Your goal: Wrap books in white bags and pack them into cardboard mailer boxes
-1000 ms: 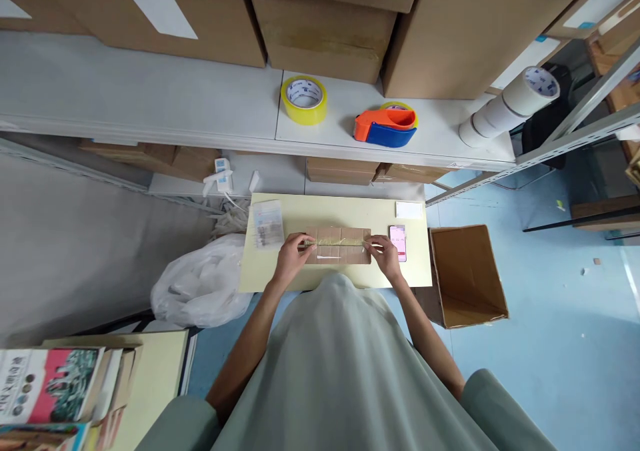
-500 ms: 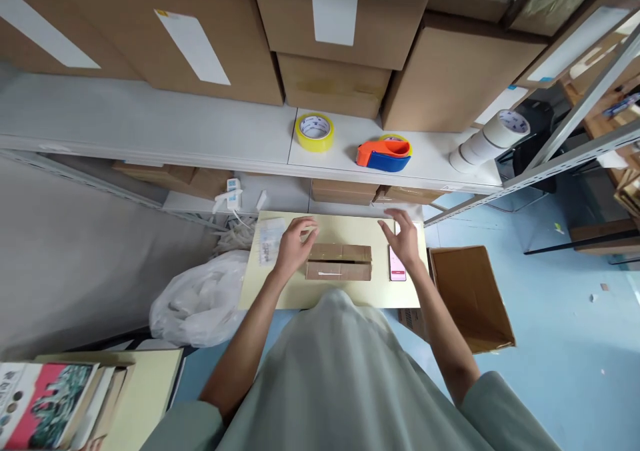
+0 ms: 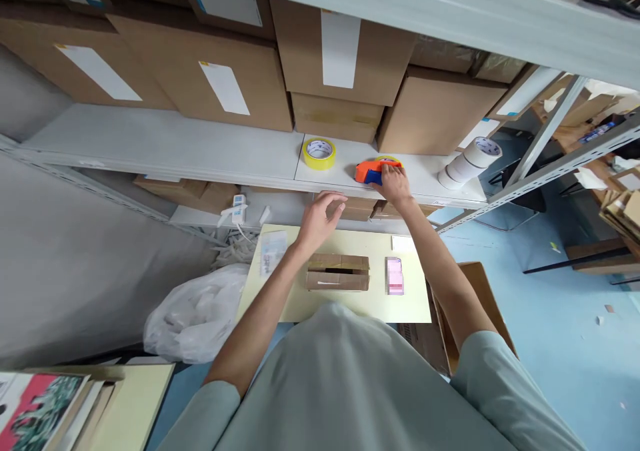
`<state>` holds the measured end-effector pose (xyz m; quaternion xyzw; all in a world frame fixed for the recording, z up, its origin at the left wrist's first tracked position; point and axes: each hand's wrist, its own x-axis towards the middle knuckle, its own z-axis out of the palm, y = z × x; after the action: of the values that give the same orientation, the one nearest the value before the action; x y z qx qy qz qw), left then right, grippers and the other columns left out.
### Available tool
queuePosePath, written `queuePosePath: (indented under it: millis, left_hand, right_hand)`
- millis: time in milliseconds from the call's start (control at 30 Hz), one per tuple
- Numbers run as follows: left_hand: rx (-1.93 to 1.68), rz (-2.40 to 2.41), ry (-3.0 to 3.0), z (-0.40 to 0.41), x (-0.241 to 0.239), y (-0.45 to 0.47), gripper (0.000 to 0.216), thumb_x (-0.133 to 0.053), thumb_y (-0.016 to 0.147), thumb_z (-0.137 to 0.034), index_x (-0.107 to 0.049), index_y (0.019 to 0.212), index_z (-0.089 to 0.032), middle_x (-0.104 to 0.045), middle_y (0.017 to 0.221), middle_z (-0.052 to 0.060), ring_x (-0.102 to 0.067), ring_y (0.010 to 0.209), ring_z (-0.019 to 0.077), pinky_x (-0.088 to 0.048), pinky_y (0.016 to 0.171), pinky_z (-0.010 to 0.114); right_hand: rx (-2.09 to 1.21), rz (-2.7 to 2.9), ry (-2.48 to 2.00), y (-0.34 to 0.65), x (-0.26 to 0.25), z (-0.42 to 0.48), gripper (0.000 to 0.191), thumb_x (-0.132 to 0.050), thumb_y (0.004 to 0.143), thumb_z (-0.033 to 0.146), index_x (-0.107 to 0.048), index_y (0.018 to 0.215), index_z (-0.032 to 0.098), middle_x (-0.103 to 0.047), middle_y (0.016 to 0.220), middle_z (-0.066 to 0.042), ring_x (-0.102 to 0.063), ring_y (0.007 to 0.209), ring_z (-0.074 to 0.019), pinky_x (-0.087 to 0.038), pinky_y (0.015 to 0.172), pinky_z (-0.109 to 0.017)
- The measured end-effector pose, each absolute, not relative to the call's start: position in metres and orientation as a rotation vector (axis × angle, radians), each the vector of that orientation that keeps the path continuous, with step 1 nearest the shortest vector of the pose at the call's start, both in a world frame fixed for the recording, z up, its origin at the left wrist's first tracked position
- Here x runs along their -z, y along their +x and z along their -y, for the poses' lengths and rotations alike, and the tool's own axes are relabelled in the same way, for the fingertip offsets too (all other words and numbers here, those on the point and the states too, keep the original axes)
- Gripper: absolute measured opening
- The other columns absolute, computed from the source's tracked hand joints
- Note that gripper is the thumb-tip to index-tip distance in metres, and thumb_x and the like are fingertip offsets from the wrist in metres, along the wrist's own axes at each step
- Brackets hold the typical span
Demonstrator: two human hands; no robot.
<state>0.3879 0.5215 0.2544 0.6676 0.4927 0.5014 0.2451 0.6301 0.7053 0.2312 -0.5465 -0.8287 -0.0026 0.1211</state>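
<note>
On the grey shelf, my right hand (image 3: 394, 183) is closed around an orange and blue tape dispenser (image 3: 369, 171), fingers over its top. My left hand (image 3: 320, 221) hovers above the far side of the pale table (image 3: 290, 307), holding nothing, thumb and fingers apart and curved. Below it on the table lies a small brown cardboard box (image 3: 338, 281), with a dark gap between its top flaps. To the box's right is a phone (image 3: 395, 276) with a pink screen. A roll of yellow tape (image 3: 319, 153) rests on the shelf left of the dispenser.
Large cartons (image 3: 235, 77) line the back of the shelf (image 3: 200, 141). White rolls (image 3: 469, 163) stand at its right end. A plastic bag (image 3: 200, 311) sits left of the table; an open carton (image 3: 483, 291) is on the floor at right. Books (image 3: 40, 404) lie at lower left.
My right hand has moved from above the phone up to the shelf and taken hold of the tape dispenser. My left hand has shifted forward and right. The view has tilted up.
</note>
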Motion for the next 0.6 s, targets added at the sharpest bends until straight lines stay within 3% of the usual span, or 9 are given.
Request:
queuePosePath:
  millis: [167, 367, 600]
  left_hand:
    - [-1.339, -1.419, 1.772, -0.497, -0.237, 0.378, 0.019, -0.06, 0.106, -0.03, -0.075, 0.116, -0.023, -0.078, 0.128, 0.008, -0.074, 0.119, 0.0235, -0.062, 0.104, 0.04]
    - [-1.366, -1.493, 1.614, -0.443, -0.219, 0.374, 0.023, -0.06, 0.107, -0.035, -0.071, 0.124, -0.024, -0.078, 0.128, 0.007, -0.076, 0.116, 0.0224, -0.065, 0.105, 0.04]
    - [-1.397, -1.577, 1.506, -0.389, -0.227, 0.368, 0.035, -0.06, 0.109, -0.043, -0.067, 0.139, -0.027, -0.071, 0.138, 0.009, -0.074, 0.12, 0.0241, -0.066, 0.105, 0.042]
  right_hand:
    - [0.031, 2.443, -1.598, 0.636, -0.233, -0.682, 0.057, -0.064, 0.107, 0.057, -0.057, 0.132, 0.007, -0.078, 0.117, -0.027, -0.074, 0.114, -0.0415, -0.052, 0.11, -0.057]
    - [-0.048, 2.452, -1.443, 0.638, -0.226, -0.582, 0.067, -0.049, 0.106, 0.079, -0.053, 0.132, 0.017, -0.079, 0.107, -0.021, -0.076, 0.101, -0.0418, -0.062, 0.087, -0.051]
    - [-0.333, 2.537, -1.268, 0.636, -0.214, -0.481, 0.061, -0.052, 0.103, 0.08, -0.056, 0.126, 0.024, -0.078, 0.098, -0.015, -0.076, 0.092, -0.0385, -0.064, 0.081, -0.051]
